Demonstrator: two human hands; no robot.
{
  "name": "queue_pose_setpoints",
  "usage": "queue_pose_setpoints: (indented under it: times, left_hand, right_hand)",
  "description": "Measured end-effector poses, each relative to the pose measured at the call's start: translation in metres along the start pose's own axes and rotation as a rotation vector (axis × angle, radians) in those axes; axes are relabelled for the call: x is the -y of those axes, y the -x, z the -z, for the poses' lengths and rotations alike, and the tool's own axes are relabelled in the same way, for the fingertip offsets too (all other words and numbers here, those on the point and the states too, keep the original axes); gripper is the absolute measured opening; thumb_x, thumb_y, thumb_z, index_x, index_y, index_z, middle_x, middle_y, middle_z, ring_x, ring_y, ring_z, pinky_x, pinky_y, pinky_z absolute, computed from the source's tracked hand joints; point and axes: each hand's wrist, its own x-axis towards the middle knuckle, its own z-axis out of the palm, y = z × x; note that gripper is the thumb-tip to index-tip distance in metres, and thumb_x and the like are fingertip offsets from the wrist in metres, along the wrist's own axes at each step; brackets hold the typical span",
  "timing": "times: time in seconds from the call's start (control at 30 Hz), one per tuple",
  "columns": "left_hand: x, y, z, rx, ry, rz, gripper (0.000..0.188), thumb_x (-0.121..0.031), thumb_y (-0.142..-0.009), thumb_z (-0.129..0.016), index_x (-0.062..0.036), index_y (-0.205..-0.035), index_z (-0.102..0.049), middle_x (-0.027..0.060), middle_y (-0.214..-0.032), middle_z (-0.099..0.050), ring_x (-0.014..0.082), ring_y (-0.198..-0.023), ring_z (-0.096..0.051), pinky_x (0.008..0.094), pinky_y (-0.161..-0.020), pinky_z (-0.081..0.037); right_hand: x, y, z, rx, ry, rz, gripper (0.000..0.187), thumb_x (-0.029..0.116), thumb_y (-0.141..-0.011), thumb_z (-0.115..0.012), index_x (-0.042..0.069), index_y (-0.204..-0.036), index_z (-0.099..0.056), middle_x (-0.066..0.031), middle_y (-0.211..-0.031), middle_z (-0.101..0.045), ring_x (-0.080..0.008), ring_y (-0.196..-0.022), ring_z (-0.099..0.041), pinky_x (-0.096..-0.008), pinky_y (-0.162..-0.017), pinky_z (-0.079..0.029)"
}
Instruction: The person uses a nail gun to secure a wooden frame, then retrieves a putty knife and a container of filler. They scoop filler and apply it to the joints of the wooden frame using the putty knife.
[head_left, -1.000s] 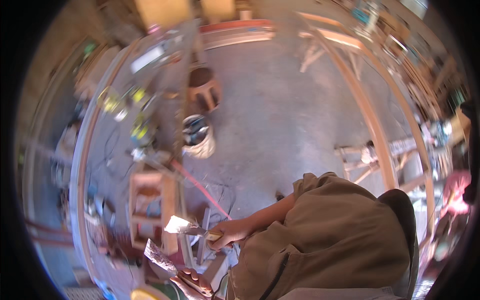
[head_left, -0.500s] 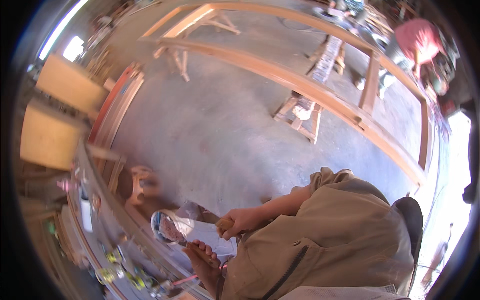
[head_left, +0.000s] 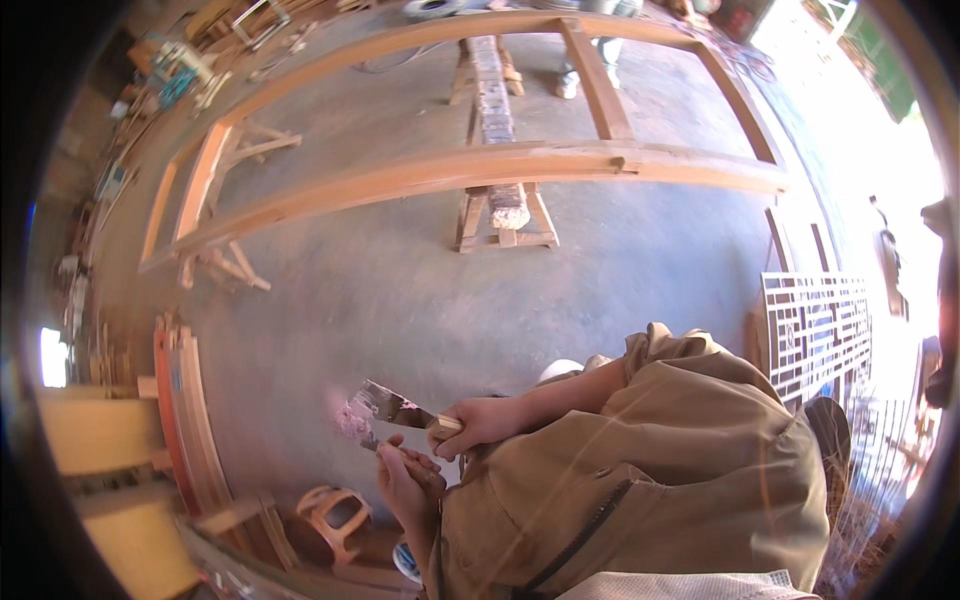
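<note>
An orange stool point(head_left: 320, 512) stands near left. Right of it, the left hand point(head_left: 405, 478) curls around a putty knife point(head_left: 371, 441), its tip apparently carrying pink paste point(head_left: 352, 420). Farther right, the right hand point(head_left: 485, 420) clasps a scraper point(head_left: 397, 408) whose blade reaches left beside the paste. A white lattice panel point(head_left: 818, 322) stands at right.

Observed from my spot: khaki-brown jacket point(head_left: 710, 460), loose, heavily creased. Right sleeve point(head_left: 675, 352) bunched in folds near the elbow. Dark zip point(head_left: 580, 535) set slantwise into the front. Right hand point(head_left: 488, 420), left hand point(head_left: 402, 485): ungloved.
</note>
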Motion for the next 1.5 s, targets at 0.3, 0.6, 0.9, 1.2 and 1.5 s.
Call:
queue_pose_setpoints:
  times: [0.3,0.6,0.9,1.2,1.5]
  left_hand:
    - [-0.014,-0.080,-0.052,0.531,-0.322,0.062,0.029,-0.035,-0.091,-0.047,-0.0058,-0.089,-0.046,0.0048,-0.068,-0.053,0.0127,-0.055,-0.051,0.0252,-0.052,-0.044]
    - [0.007,-0.117,-0.146,0.833,-0.320,0.248,0.035,-0.034,-0.083,-0.061,-0.0046,-0.093,-0.045,0.0082,-0.071,-0.056,0.0150,-0.058,-0.056,0.0248,-0.053,-0.047]
    - [0.031,-0.136,-0.286,0.984,-0.390,0.524,0.036,-0.032,-0.082,-0.063,-0.0021,-0.098,-0.049,0.0064,-0.078,-0.058,0.0125,-0.067,-0.058,0.0235,-0.060,-0.048]
    - [0.053,-0.177,-0.386,1.082,-0.380,0.573,0.035,-0.035,-0.090,-0.048,-0.0031,-0.105,-0.047,0.0042,-0.075,-0.055,0.0125,-0.064,-0.057,0.0235,-0.057,-0.046]
    - [0.072,-0.253,-0.439,0.985,-0.565,0.601,0.033,-0.034,-0.093,-0.042,-0.0025,-0.101,-0.045,0.0049,-0.070,-0.050,0.0129,-0.055,-0.054,0.0273,-0.050,-0.049]
  right_hand:
    - [0.015,0.032,0.027,-0.515,-0.100,0.250,0.013,0.021,-0.082,-0.060,0.009,-0.087,-0.056,0.0040,-0.065,-0.050,-0.0056,-0.056,-0.045,-0.0231,-0.051,-0.037]
    - [0.036,0.089,0.102,-0.658,-0.218,0.256,0.014,0.020,-0.083,-0.061,0.008,-0.089,-0.058,0.0046,-0.078,-0.055,-0.0055,-0.071,-0.050,-0.0235,-0.064,-0.043]
    - [0.080,0.189,0.222,-0.859,-0.330,0.261,0.021,0.022,-0.085,-0.058,0.007,-0.099,-0.056,0.0039,-0.079,-0.056,-0.0039,-0.068,-0.048,-0.0218,-0.062,-0.042]
    - [0.078,0.268,0.288,-0.976,-0.695,0.191,0.052,0.042,-0.094,-0.035,0.011,-0.135,-0.029,-0.0050,-0.079,-0.052,-0.0077,-0.049,-0.041,-0.0186,-0.045,-0.033]
    - [0.126,0.241,0.303,-1.231,0.182,-0.062,0.040,0.016,-0.085,-0.052,0.008,-0.123,-0.047,-0.0113,-0.075,-0.058,-0.0195,-0.062,-0.056,-0.0303,-0.063,-0.046]
